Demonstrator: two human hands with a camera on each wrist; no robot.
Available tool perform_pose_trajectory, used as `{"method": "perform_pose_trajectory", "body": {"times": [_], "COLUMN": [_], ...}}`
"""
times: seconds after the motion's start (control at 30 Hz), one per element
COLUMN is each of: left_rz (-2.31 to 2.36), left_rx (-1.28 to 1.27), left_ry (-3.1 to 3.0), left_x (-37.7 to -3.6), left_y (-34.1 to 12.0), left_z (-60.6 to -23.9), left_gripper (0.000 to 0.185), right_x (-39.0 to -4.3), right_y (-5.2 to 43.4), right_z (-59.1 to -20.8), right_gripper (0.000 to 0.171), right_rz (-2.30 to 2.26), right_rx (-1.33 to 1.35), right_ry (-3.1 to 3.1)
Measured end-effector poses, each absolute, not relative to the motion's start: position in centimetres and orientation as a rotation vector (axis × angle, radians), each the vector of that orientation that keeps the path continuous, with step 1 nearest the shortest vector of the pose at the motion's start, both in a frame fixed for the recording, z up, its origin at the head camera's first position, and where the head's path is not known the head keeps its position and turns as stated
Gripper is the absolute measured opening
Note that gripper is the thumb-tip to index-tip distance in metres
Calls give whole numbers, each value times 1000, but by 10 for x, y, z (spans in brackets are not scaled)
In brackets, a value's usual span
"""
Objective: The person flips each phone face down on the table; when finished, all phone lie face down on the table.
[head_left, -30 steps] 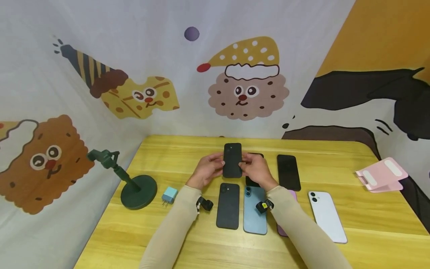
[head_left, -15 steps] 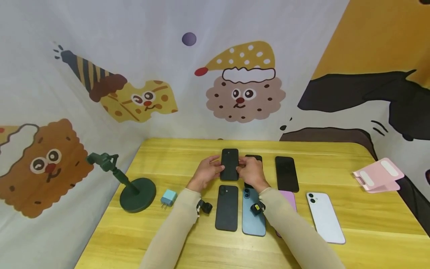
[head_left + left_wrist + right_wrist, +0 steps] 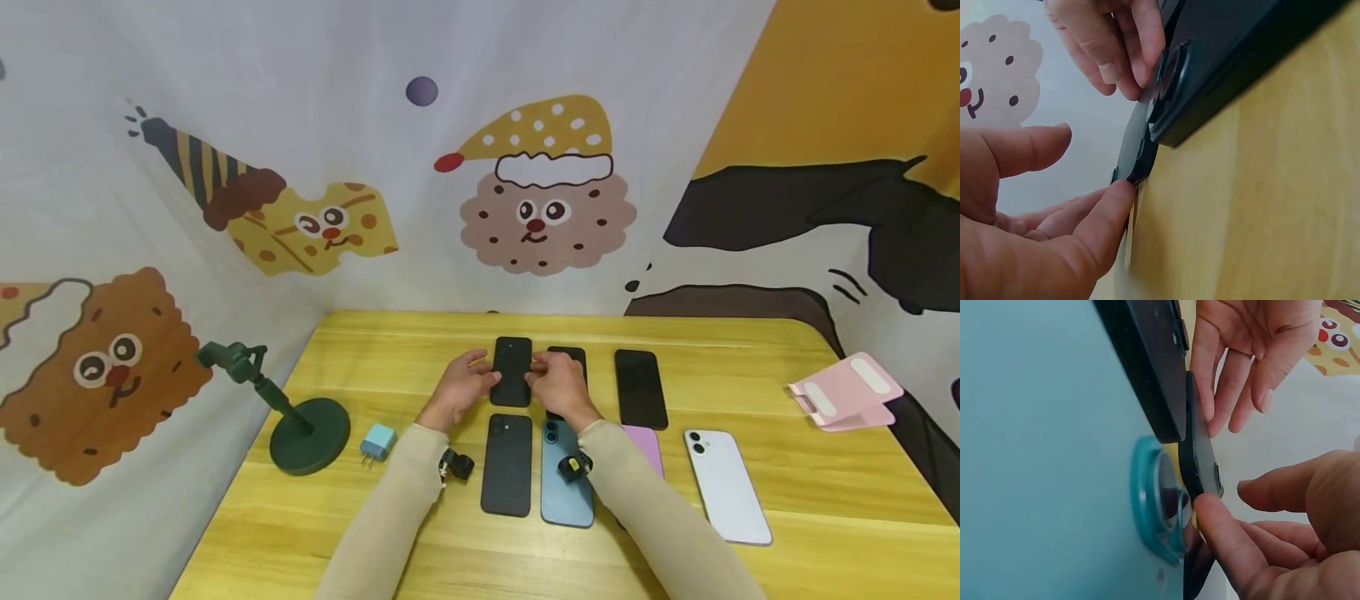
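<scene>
A black phone [image 3: 512,372] lies back up on the table's far part. My left hand [image 3: 459,387] touches its left edge. At its right edge rest the fingers of my right hand [image 3: 561,385]. Seen from the left wrist, the left hand [image 3: 1041,237] has its thumb lifted off and a fingertip against the phone [image 3: 1130,147]. The right wrist view likewise has the right hand [image 3: 1285,544] with its thumb apart from the phone [image 3: 1202,450] and a fingertip on the edge. Nearer me lie a dark grey phone [image 3: 506,465] and a blue phone [image 3: 564,496].
Right of these are a half-hidden black phone [image 3: 576,354], another black phone [image 3: 641,387], a purple phone [image 3: 645,442] and a white phone [image 3: 727,487]. A pink stand [image 3: 847,390] is at far right. A green stand [image 3: 309,437] and blue charger [image 3: 378,442] stand left.
Both hands have lowered the black phone onto the table. It was held between them before; now the fingers only touch its sides. The head view has shifted slightly.
</scene>
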State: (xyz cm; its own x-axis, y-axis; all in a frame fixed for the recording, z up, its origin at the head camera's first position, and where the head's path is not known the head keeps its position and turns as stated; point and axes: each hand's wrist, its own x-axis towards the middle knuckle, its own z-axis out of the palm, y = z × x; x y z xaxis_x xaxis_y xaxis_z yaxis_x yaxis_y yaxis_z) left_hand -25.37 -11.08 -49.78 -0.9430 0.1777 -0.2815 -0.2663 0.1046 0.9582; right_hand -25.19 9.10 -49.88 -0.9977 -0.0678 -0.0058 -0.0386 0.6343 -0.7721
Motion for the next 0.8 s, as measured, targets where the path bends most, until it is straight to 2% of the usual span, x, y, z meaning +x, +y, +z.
{"method": "perform_pose_trajectory", "body": {"times": [0.37, 0.8], "left_rz": [1905, 1875], "left_rx": [-30, 85], "left_ry": [2198, 2188], "left_x": [-245, -239], "left_y": [-100, -62], "left_z": [-490, -485], "left_gripper": [57, 55], "right_x": [-249, -250], "right_y": [109, 153], "right_z": [-491, -483], "right_gripper": [46, 44], "right_rz": [-1434, -1480], "right_rx": [-164, -90], "right_ry": [2785, 2808]}}
